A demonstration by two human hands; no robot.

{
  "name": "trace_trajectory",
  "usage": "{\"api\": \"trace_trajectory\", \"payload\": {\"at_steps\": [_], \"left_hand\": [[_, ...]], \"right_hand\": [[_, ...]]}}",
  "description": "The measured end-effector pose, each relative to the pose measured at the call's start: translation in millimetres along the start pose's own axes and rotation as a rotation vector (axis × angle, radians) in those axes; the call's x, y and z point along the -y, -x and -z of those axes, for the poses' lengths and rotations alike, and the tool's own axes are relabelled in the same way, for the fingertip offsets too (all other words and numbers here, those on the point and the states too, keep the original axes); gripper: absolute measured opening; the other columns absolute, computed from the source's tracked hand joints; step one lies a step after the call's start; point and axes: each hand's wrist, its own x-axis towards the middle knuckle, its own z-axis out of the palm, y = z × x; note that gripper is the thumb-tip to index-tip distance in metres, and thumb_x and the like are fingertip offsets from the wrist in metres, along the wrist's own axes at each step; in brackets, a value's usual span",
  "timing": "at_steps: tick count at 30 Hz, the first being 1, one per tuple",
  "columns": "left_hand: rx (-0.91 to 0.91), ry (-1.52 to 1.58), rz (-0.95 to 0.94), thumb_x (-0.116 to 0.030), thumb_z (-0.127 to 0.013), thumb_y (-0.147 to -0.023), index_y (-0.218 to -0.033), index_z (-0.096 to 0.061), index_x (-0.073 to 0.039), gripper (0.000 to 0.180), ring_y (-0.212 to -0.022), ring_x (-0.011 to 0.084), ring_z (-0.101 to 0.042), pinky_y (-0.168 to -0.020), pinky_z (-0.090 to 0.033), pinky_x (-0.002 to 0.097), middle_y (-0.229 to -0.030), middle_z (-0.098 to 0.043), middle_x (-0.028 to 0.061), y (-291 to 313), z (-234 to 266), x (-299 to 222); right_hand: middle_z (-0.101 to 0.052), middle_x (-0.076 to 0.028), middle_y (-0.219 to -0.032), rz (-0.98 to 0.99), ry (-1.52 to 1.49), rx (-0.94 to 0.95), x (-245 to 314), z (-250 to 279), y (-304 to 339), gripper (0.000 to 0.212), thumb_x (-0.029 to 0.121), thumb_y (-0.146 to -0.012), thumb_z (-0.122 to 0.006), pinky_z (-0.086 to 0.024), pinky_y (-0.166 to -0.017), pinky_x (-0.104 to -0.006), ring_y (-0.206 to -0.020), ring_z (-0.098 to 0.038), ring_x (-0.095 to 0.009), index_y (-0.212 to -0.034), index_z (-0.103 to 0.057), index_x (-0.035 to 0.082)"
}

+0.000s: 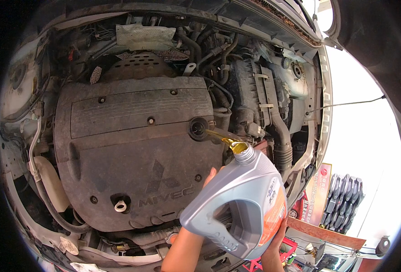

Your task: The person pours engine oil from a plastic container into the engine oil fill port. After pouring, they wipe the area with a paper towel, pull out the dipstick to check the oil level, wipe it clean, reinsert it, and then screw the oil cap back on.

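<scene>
A silver-grey motor oil jug (250, 179) with an orange label is tilted over the engine, its uncapped neck toward the far left. Golden oil (223, 137) runs in a thin stream from its mouth into the round oil filler opening (198, 128) of the dark engine cover (119, 158). My left hand (211, 176) is closed on the jug's far left side; only part of the fingers shows, the rest hidden behind the jug. My right hand (276, 240) grips the jug near its base on the right. The handle loop faces me, with no fingers through it.
A whitish dipstick ring (120, 206) stands up near the cover's front. Hoses and an air filter box (248, 90) lie right of the cover; a pale reservoir (51, 183) sits left. A thin prop rod (345, 103) crosses at right. Beyond are a poster (316, 195) and a red cart (288, 249).
</scene>
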Motion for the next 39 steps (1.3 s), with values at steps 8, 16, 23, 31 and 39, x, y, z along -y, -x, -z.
{"api": "trace_trajectory", "payload": {"at_steps": [8,16,23,31,39], "left_hand": [[0.180,0.043,-0.007,-0.049,-0.038,-0.109,-0.125,-0.059,-0.011,0.046,-0.104,0.0156,-0.061,-0.097,-0.048,0.0332,-0.114,-0.065,0.0045,-10.6,8.6,0.5],[0.162,-0.008,-0.049,-0.048,-0.039,-0.109,-0.120,-0.062,-0.012,0.044,-0.101,0.0146,-0.061,-0.095,-0.048,0.0343,-0.108,-0.065,0.0037,-12.6,9.6,5.2],[0.239,0.089,-0.021,-0.053,-0.045,-0.105,-0.118,-0.064,-0.012,0.047,-0.101,0.0156,-0.061,-0.093,-0.050,0.0335,-0.109,-0.066,0.0044,-22.4,23.4,9.2],[0.203,0.052,-0.024,-0.048,-0.043,-0.108,-0.112,-0.060,-0.014,0.038,-0.096,0.0131,-0.060,-0.090,-0.049,0.0322,-0.102,-0.063,0.0021,-9.7,10.2,2.4],[0.467,0.100,-0.006,-0.057,-0.048,-0.102,-0.112,-0.066,-0.012,0.049,-0.095,0.0174,-0.063,-0.088,-0.052,0.0340,-0.103,-0.067,0.0049,-35.9,34.9,6.3]], "right_hand": [[-0.058,-0.012,-0.142,0.016,0.008,-0.028,-0.5,4.9,-2.0,0.073,0.064,-0.100,-0.044,-0.049,-0.106,-0.0408,-0.122,-0.061,-0.027,-0.149,-0.044,0.009],[-0.059,-0.012,-0.141,0.023,-0.027,0.048,-0.9,5.0,-1.5,0.074,0.065,-0.099,-0.046,-0.050,-0.105,-0.0416,-0.121,-0.062,-0.028,-0.148,-0.045,0.009],[-0.057,-0.011,-0.143,-0.005,-0.030,-0.028,-1.2,5.1,-1.9,0.073,0.064,-0.099,-0.048,-0.049,-0.106,-0.0430,-0.122,-0.061,-0.028,-0.149,-0.045,0.011],[-0.059,-0.012,-0.141,0.010,-0.015,0.011,0.2,0.1,1.4,0.074,0.065,-0.100,-0.044,-0.049,-0.105,-0.0406,-0.122,-0.061,-0.027,-0.149,-0.044,0.009],[-0.058,-0.012,-0.142,0.003,-0.009,-0.041,0.4,3.9,0.7,0.073,0.063,-0.100,-0.045,-0.049,-0.106,-0.0416,-0.123,-0.061,-0.028,-0.149,-0.044,0.008]]}}
